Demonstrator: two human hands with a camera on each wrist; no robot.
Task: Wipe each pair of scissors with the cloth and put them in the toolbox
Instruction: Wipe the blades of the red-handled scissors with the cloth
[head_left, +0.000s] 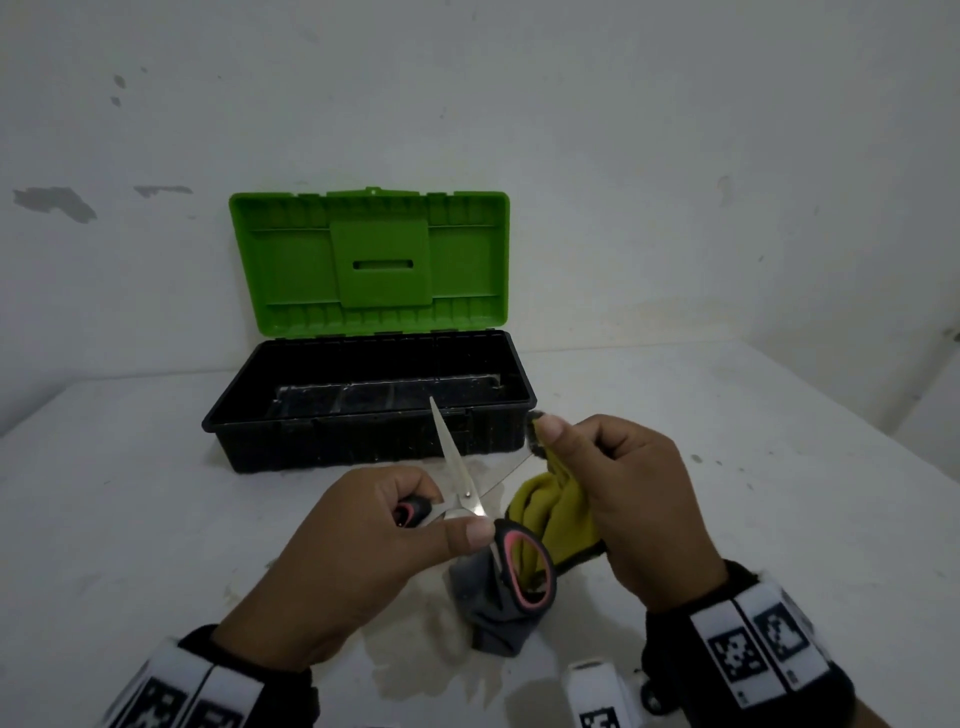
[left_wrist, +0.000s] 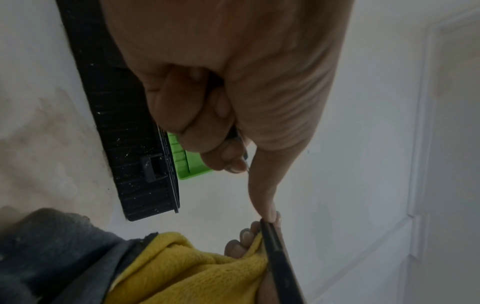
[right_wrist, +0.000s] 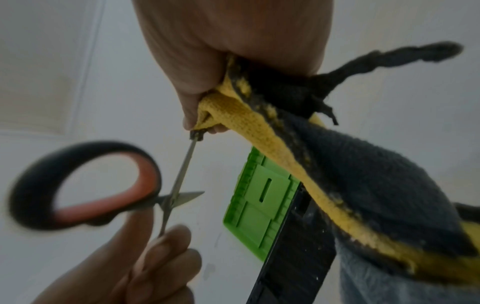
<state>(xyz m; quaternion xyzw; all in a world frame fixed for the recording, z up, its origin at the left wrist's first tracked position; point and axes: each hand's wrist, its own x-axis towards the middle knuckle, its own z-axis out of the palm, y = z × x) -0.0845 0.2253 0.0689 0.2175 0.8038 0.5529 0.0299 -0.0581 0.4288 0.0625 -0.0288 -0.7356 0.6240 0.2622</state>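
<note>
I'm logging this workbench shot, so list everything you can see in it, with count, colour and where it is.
toolbox: one, black base with green lid open, back of the table.
scissors: one pair, black and pink handles, blades spread, held in front of the toolbox.
cloth: one, yellow and grey, pinched over one blade tip, hanging to the table.
table: one, white, stained.
left hand: grips the scissors.
right hand: pinches the cloth.

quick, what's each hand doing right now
Left hand: closed on the scissors, blades spread open.
Right hand: closed on the cloth, pinching it around one blade tip.
</note>
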